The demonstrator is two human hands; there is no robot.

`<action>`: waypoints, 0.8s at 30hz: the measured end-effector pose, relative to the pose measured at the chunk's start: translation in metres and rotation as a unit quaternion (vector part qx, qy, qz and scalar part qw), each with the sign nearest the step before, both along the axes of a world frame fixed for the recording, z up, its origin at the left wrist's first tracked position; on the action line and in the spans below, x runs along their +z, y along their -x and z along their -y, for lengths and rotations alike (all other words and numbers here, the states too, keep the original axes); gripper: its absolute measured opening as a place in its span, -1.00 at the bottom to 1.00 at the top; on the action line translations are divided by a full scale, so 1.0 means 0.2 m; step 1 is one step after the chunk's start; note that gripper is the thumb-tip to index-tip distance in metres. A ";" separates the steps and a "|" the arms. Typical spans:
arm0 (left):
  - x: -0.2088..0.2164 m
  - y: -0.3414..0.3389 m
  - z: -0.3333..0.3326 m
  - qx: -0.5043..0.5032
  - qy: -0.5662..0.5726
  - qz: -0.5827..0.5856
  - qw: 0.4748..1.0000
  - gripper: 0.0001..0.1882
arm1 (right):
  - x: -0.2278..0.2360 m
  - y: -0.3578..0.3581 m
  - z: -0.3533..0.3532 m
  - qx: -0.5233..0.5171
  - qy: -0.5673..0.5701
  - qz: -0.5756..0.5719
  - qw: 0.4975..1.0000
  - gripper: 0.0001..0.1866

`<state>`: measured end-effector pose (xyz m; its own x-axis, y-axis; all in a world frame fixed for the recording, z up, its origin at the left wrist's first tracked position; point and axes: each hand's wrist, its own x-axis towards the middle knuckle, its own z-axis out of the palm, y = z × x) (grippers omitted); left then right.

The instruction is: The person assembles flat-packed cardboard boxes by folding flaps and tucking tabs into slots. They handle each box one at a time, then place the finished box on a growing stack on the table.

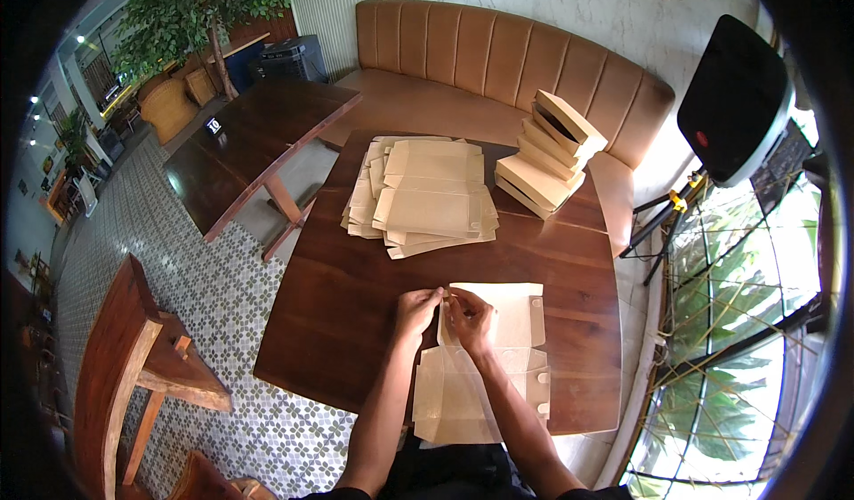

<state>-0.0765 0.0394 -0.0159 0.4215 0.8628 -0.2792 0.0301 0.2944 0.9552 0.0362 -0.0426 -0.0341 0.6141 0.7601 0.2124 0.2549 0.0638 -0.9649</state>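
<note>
A flat, unfolded kraft cardboard box (507, 313) lies in front of me at the near side of the wooden table, creased across its middle, with small tabs along its right edge. My left hand (418, 311) pinches the upper left corner of this box, fingertips together. Close beside it, my right hand (471, 315) has its fingers bent onto the same left edge, its wrist lying over the cardboard. The exact flap between the fingertips is too small to make out.
A pile of flat cardboard blanks (431, 189) lies farther back on the wooden table (338, 322). Folded boxes (551, 157) are stacked unevenly at the back right. Behind stands a brown padded bench (498, 55); a black speaker (737, 100) is at the right, a second table (258, 144) at the left.
</note>
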 end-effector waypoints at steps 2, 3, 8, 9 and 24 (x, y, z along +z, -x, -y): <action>-0.04 -0.01 0.01 0.017 -0.014 0.024 0.999 -0.76 | 0.01 0.02 -0.01 -0.020 0.010 0.008 1.000 -0.73; -0.06 -0.02 0.01 0.025 -0.051 0.009 0.998 -0.76 | 0.02 0.03 0.00 -0.032 0.016 0.012 0.999 -0.73; -0.13 -0.08 0.06 0.096 -0.161 -0.049 0.981 -0.68 | 0.10 0.05 0.03 -0.060 0.058 0.038 0.996 -0.75; -0.14 -0.09 0.08 0.107 -0.170 -0.058 0.978 -0.68 | 0.11 0.06 0.04 -0.061 0.066 0.031 0.995 -0.75; -0.11 -0.03 0.06 0.089 -0.178 -0.046 0.979 -0.72 | 0.13 0.12 0.08 -0.005 0.006 0.124 0.992 -0.67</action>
